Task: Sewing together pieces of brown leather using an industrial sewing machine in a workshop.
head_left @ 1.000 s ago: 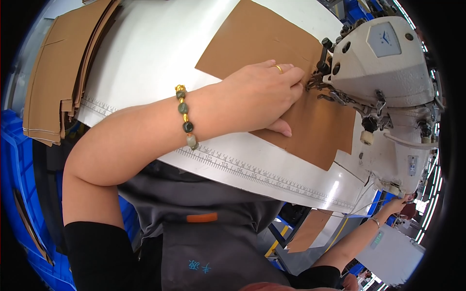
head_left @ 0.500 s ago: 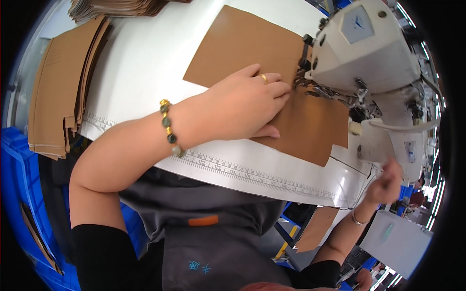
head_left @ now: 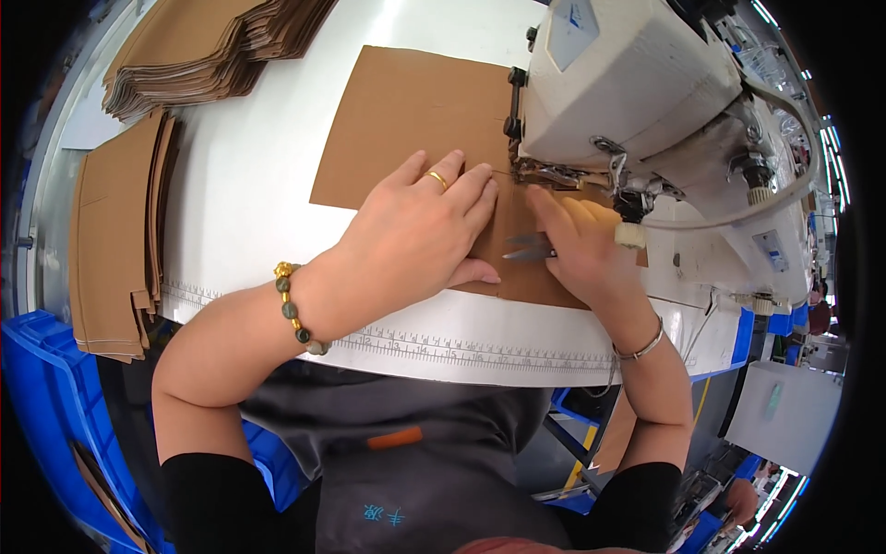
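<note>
Brown sheet (head_left: 406, 120) lies flat on the white tabletop (head_left: 249, 212), long axis running left to right into the sewing machine (head_left: 628, 83). Left hand (head_left: 420, 235) pressed open and flat on it; right hand (head_left: 577, 249), nearer the needle, grips small snips (head_left: 526, 247), blades pointing left.

Brown sheet (head_left: 406, 120) — white table (head_left: 249, 203) — blue bin (head_left: 46, 388).

A white counter (head_left: 277, 185) fills the upper middle of the frame, with a printed ruler strip (head_left: 461, 351) along its near edge. A blue plastic crate (head_left: 46, 388) stands at the lower left. At the lower right there is a blue and yellow frame (head_left: 577, 443) under the counter. The light is bright and even.
</note>
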The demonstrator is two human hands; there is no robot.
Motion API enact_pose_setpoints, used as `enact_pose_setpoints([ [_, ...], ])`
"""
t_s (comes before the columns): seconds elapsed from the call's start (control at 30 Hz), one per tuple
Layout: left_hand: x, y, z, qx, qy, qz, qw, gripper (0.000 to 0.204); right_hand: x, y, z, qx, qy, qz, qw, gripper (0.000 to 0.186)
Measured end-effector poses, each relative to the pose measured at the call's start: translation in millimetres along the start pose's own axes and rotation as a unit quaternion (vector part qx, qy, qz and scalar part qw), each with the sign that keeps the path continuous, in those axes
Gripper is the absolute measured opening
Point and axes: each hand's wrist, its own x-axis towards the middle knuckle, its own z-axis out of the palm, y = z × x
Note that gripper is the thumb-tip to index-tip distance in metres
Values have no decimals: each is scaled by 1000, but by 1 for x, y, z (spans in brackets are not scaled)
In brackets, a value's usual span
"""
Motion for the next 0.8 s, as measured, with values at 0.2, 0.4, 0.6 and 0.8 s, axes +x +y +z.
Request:
enact_pose_setpoints([
  [0.2,-1,-2,-3,-6,0,-6,1000,79,-1,-3,3,15,-47,9,999,52],
  [0.4,1,1,-2,-14,11,-3,1000,78,0,-4,-5,86,-26,3,996,45],
  [0.6,4,2,-4,-31,14,-8,999,76,-6,-4,-8,102,-107,33,988,67],
  [0.8,6,-1,-3,-22,15,-9,1000,76,-7,-2,-4,30,-115,12,993,67],
])
